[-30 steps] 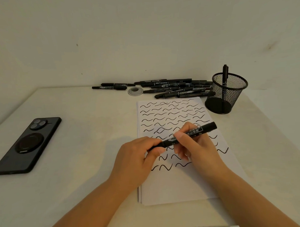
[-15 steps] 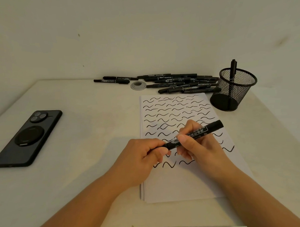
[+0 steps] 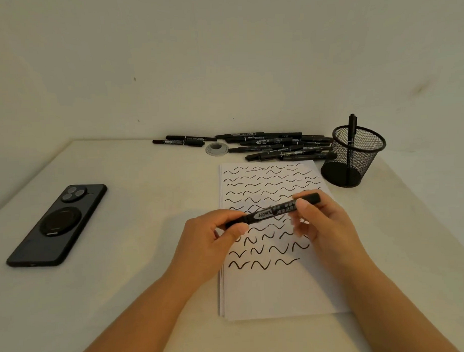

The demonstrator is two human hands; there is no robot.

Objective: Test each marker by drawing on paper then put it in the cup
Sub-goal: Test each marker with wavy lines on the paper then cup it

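Between my hands, left hand (image 3: 214, 237) and right hand (image 3: 322, 220) each pinch one marker (image 3: 273, 211) above the paper (image 3: 277, 292). One marker in cup (image 3: 356, 155); pile (image 3: 272, 146) beyond untested, I judge.

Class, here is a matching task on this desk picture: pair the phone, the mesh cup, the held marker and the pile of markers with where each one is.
Things:
1. phone
2. mesh cup
3. held marker
4. pile of markers

Places:
A. along the back edge of the desk, by the wall
B. gripped at both ends by left hand and right hand, above the paper
C. flat on the desk, left of the paper
D. at the paper's far right corner, one marker standing in it

Pairs: 1-C, 2-D, 3-B, 4-A
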